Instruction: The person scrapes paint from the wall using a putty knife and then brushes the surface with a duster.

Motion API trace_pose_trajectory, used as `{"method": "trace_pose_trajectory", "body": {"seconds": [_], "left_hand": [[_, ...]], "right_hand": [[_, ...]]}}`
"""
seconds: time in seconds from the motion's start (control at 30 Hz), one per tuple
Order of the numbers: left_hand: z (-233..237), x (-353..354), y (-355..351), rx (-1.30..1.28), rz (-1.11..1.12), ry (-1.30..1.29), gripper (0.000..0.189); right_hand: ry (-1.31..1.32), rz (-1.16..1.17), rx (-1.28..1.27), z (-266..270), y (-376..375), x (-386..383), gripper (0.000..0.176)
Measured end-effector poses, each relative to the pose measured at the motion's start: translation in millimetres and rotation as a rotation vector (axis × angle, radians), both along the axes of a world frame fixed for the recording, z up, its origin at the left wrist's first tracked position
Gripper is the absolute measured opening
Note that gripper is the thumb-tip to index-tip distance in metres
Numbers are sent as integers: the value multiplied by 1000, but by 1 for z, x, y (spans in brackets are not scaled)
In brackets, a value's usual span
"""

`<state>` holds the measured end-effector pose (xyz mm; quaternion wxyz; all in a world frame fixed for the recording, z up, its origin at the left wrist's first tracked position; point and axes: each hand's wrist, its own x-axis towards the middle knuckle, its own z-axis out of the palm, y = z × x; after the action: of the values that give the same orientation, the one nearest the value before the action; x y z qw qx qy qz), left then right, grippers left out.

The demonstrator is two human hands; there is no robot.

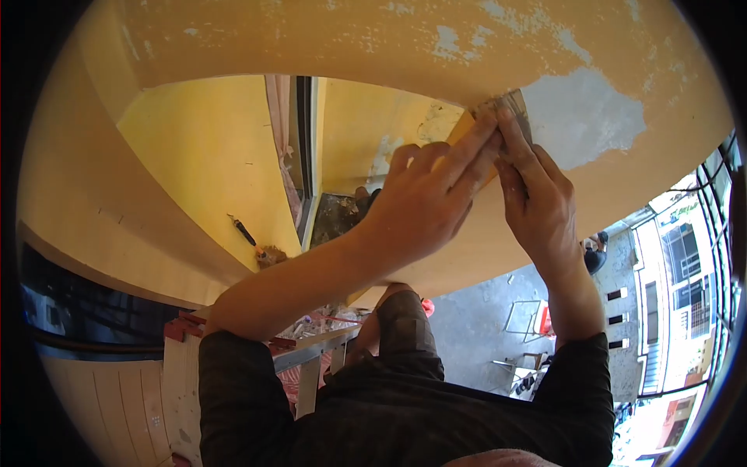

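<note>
My left hand (420, 198) and my right hand (542, 204) meet at the lower edge of the yellow-orange painted beam (327, 43). Both sets of fingertips press on a flat brown-grey piece (517, 105), whose exact kind I cannot make out. My left index and middle fingers reach forward, with the others curled. The right fingers lie close together, the thumb beside the left fingertips. Just right of the piece lies a bare grey patch (583, 117) with ragged edges. Scraped pale marks run along the paint above.
A ladder (315, 350) stands below my left arm. A dark-handled tool (243, 230) and a brown tuft (270, 256) are on the yellow surface at left. Far below are the grey ground (467, 311), a red and white folding frame (537, 319) and a person (596, 253).
</note>
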<state>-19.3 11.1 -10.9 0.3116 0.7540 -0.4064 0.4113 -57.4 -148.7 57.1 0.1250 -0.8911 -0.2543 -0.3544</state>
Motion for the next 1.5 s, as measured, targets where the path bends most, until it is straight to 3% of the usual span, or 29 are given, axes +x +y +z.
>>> {"method": "trace_pose_trajectory", "body": {"seconds": [1.1, 1.27, 1.43, 1.5], "left_hand": [[-5, 2, -11, -72, -19, -64, 57], [0, -4, -8, 27, 94, -57, 56], [-6, 3, -17, -51, 107, -157, 63], [-2, 0, -10, 34, 145, -125, 56]], "right_hand": [[-86, -34, -58, -5, -8, 0, 53], [-87, 10, -32, -7, -10, 2, 58], [-89, -38, -51, -16, -18, 7, 62], [-128, -3, -48, -20, -18, 13, 63]]}}
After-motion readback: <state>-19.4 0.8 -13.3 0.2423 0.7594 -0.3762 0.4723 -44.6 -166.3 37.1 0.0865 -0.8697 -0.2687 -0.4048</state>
